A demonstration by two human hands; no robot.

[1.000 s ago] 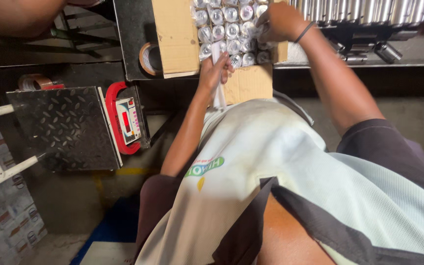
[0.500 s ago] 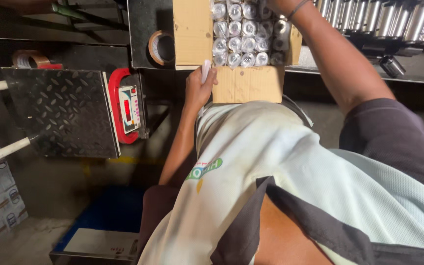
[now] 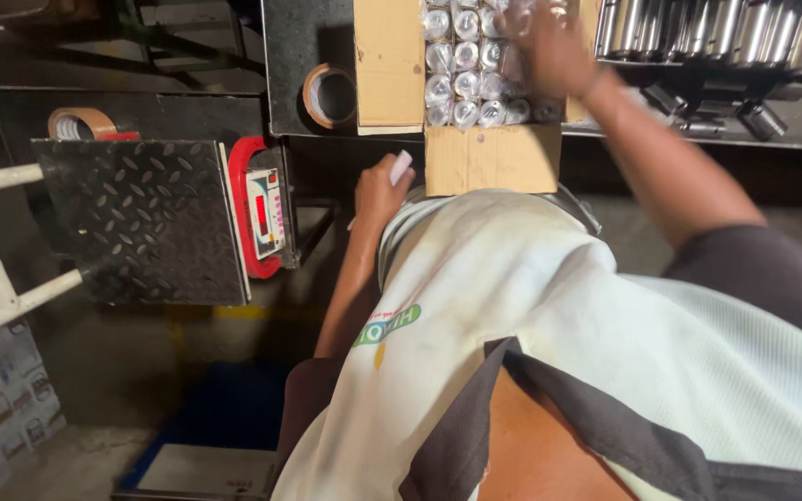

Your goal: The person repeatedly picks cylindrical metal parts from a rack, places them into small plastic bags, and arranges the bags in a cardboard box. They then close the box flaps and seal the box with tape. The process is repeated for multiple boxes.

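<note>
An open cardboard box (image 3: 390,65) stands on the dark bench ahead, filled with several rows of shiny metal cylinders wrapped in clear plastic (image 3: 464,79). My right hand (image 3: 549,46) rests on top of those cylinders at the box's right side, fingers spread and blurred. My left hand (image 3: 381,190) hangs lower, in front of the box's folded-down front flap (image 3: 492,160), and pinches a small white piece (image 3: 401,167) between the fingers. A white cloth apron covers my front below the hands.
A roll of brown tape (image 3: 329,95) lies left of the box, another tape roll (image 3: 83,123) further left. A checker-plate weighing scale (image 3: 146,218) with a red display unit (image 3: 260,215) stands at the left. More metal cylinders (image 3: 726,32) line the bench at the right.
My left hand has dropped from the box's front flap to a spot below and left of it, still holding the white piece. My right hand stays on the cylinders.
</note>
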